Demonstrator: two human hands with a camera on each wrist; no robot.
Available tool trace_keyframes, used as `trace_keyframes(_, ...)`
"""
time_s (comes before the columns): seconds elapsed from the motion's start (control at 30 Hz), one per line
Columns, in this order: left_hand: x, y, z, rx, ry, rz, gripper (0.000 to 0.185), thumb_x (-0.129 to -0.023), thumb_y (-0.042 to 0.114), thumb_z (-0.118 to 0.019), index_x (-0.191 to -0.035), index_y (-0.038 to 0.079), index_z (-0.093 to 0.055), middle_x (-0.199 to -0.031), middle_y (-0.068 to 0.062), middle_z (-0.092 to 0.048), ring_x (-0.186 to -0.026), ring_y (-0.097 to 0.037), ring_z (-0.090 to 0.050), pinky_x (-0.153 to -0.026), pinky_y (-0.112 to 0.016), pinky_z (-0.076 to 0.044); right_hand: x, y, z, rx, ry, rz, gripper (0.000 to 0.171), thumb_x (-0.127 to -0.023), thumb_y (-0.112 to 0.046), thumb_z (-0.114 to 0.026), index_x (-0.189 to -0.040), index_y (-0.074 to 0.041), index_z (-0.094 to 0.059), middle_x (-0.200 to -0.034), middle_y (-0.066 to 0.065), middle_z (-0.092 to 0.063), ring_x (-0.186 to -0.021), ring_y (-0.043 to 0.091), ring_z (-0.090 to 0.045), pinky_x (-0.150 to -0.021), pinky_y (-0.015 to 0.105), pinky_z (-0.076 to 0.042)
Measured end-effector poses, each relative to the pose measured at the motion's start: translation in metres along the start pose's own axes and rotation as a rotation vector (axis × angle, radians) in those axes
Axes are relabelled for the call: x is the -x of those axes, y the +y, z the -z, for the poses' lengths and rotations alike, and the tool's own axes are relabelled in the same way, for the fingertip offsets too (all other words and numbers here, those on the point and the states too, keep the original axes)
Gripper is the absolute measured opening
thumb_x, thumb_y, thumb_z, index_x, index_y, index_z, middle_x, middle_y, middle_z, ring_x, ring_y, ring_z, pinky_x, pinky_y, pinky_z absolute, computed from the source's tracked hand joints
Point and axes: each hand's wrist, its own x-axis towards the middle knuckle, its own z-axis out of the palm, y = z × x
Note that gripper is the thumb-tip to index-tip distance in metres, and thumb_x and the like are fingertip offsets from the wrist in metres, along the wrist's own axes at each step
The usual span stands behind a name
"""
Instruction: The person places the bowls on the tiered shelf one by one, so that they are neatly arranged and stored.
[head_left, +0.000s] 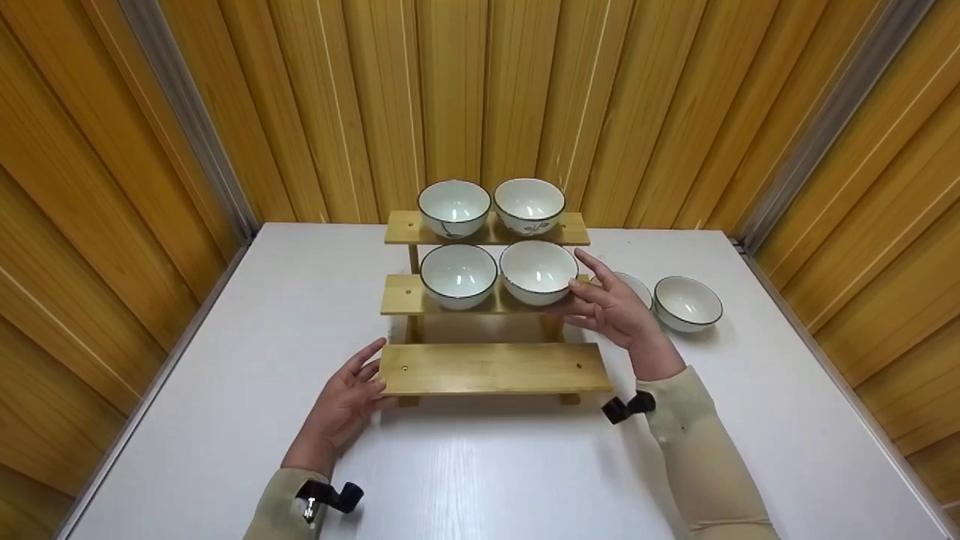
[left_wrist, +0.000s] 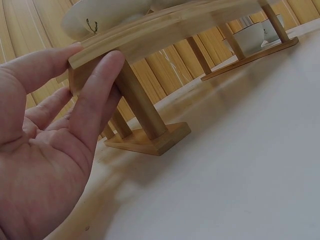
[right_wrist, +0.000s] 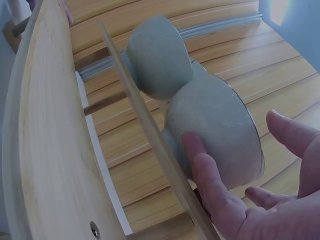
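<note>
Head view is evenly and brightly lit from overhead, with soft short shadows under the bamboo shelf (head_left: 495, 367) on the white table (head_left: 480, 465), and wall panels bowing outward toward the frame edges. Both wrist views are dimmer with a cool cast; near fingers (left_wrist: 95, 95) are soft. Overexposed glare at the right wrist view's upper right corner.

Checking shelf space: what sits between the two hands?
Head view: only the bare bottom shelf board spans between left hand and right hand.

No legible text, no labels, no brand marks, no numbers, no signs on any surface in view
</note>
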Motion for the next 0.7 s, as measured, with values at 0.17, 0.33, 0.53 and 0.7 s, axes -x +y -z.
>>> trace_keyframes(0.17, -0.001, 0.000, 0.000, 0.006, 0.001, 0.002, 0.078, -0.097, -0.006, -0.059, -0.164, 0.015, -0.024, -0.143, -0.003, -0.055, -0.120, -0.020, -0.066, -0.094, -0.035, -0.059, 0.008, -0.001, 0.005, 0.007, 0.033, 0.024, 0.077, -0.105, -0.015, -0.057, -0.166, -0.026, -0.012, -0.118, 0.001, -0.061, -0.089, 0.015, -0.077, -0.080, 0.029, -0.062)
trace_keyframes(0.33, -0.001, 0.000, 0.000, 0.001, -0.003, -0.003, 0.079, -0.097, -0.005, -0.060, -0.164, 0.014, -0.023, -0.143, -0.003, -0.055, -0.121, -0.021, -0.066, -0.094, -0.035, -0.060, 0.014, -0.001, 0.013, 0.000, 0.069, 0.068, 0.076, -0.106, -0.016, -0.056, -0.167, -0.026, -0.010, -0.141, 0.011, -0.051, -0.095, 0.018, -0.077, -0.076, 0.023, -0.061)
trace_keyframes(0.53, -0.001, 0.000, 0.001, -0.012, -0.005, -0.005, 0.079, -0.097, -0.004, -0.061, -0.164, 0.014, -0.023, -0.144, -0.003, -0.055, -0.121, -0.020, -0.066, -0.094, -0.037, -0.060, 0.020, -0.001, 0.027, -0.031, 0.114, 0.129, 0.074, -0.107, -0.017, -0.054, -0.166, -0.025, -0.011, -0.143, 0.014, -0.050, -0.096, 0.020, -0.077, -0.085, 0.029, -0.061)
trace_keyframes(0.7, -0.001, 0.000, 0.001, -0.019, -0.002, -0.008, 0.079, -0.097, -0.003, -0.062, -0.164, 0.014, -0.023, -0.145, -0.002, -0.055, -0.120, -0.020, -0.067, -0.094, -0.037, -0.059, 0.026, 0.000, 0.041, -0.086, 0.156, 0.153, 0.072, -0.108, -0.017, -0.052, -0.166, -0.026, -0.011, -0.127, 0.002, -0.062, -0.098, 0.021, -0.077, -0.086, 0.033, -0.062)
